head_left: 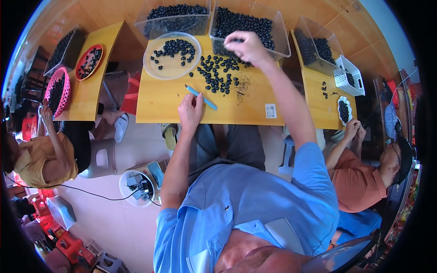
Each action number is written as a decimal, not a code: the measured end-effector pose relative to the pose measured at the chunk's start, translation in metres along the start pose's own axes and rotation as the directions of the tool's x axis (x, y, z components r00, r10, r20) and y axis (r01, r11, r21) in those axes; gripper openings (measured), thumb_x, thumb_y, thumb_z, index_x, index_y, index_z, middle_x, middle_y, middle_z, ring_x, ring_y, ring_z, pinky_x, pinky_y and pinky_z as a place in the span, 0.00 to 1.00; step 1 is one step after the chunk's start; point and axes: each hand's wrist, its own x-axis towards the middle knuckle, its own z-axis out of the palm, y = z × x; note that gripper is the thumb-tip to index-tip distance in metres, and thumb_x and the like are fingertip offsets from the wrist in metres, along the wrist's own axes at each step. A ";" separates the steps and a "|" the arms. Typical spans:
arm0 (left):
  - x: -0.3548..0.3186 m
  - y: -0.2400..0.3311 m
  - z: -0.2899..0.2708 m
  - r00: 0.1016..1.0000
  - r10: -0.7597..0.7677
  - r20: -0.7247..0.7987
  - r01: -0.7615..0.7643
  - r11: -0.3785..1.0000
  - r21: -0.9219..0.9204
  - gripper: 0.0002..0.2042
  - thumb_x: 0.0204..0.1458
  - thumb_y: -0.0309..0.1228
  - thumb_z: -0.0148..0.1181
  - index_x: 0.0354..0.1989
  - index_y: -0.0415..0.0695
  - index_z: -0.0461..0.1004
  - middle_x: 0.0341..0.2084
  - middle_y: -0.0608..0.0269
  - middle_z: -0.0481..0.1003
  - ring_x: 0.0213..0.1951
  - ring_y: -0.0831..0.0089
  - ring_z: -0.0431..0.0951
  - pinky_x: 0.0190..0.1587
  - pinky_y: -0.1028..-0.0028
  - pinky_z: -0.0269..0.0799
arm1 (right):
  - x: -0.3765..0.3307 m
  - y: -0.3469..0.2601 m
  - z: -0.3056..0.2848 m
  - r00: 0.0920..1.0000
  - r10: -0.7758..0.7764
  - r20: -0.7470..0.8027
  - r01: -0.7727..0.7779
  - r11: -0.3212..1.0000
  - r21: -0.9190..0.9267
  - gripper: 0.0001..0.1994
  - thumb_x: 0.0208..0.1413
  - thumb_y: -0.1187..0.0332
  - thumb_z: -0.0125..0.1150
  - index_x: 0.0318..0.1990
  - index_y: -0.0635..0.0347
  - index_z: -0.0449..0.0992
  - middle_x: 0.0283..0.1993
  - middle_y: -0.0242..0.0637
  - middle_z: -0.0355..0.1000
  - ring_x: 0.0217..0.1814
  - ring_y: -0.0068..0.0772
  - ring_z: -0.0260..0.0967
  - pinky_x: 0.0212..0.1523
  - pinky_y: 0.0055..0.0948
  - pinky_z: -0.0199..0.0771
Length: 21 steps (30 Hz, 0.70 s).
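Observation:
My left hand is closed around a slim light-blue tool with a dark tip, at the near edge of the yellow table. Farther off, my right hand reaches to the front wall of a clear plastic bin full of small round black pieces. Its fingers are curled together, and what they hold, if anything, cannot be made out. Loose black pieces lie scattered between my hands. Beside them a round clear lid or shallow tray carries more of the same pieces.
Another clear bin of black pieces stands at the back left. Dark crumbs and a white label are on the table. People sit at side tables: one left by a pink basket, one right by a white dish.

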 end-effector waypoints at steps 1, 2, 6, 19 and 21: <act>0.001 0.001 0.002 1.000 0.004 0.006 -0.004 1.000 0.001 0.15 0.61 0.35 0.66 0.28 0.35 0.75 0.22 0.50 0.74 0.22 0.57 0.75 0.28 0.61 0.70 | -0.004 0.018 0.019 0.981 -0.192 -0.029 0.183 0.965 -0.190 0.06 0.53 0.70 0.71 0.35 0.62 0.84 0.29 0.33 0.78 0.30 0.26 0.74 0.32 0.30 0.75; 0.000 -0.001 0.002 1.000 0.015 -0.007 -0.015 1.000 -0.003 0.14 0.61 0.35 0.67 0.30 0.35 0.76 0.21 0.52 0.74 0.22 0.62 0.75 0.28 0.64 0.70 | -0.006 0.031 0.037 0.973 -0.225 -0.046 0.207 0.946 -0.248 0.06 0.52 0.69 0.70 0.34 0.61 0.84 0.32 0.37 0.79 0.34 0.32 0.77 0.39 0.33 0.77; -0.001 -0.001 0.000 0.999 0.031 -0.032 -0.031 0.999 -0.019 0.14 0.61 0.35 0.67 0.32 0.35 0.78 0.20 0.54 0.74 0.21 0.67 0.74 0.28 0.67 0.70 | -0.018 0.075 0.092 0.922 -0.379 -0.083 0.286 0.809 -0.513 0.04 0.55 0.71 0.65 0.34 0.58 0.83 0.41 0.42 0.79 0.42 0.48 0.80 0.46 0.41 0.81; 0.001 0.002 -0.001 1.000 0.016 0.014 -0.016 1.000 0.002 0.15 0.60 0.35 0.66 0.28 0.35 0.76 0.22 0.50 0.74 0.23 0.56 0.75 0.29 0.60 0.70 | -0.026 0.105 0.126 0.826 -0.563 -0.002 0.409 0.601 -0.687 0.06 0.53 0.70 0.71 0.37 0.60 0.84 0.48 0.36 0.76 0.48 0.41 0.75 0.50 0.38 0.79; 0.000 0.002 0.000 1.000 0.012 0.016 -0.012 1.000 -0.007 0.15 0.61 0.35 0.66 0.28 0.36 0.76 0.22 0.50 0.74 0.23 0.56 0.75 0.29 0.60 0.70 | -0.027 0.106 0.124 0.830 -0.558 0.027 0.414 0.583 -0.699 0.07 0.53 0.68 0.70 0.38 0.59 0.84 0.50 0.36 0.76 0.47 0.41 0.73 0.50 0.38 0.78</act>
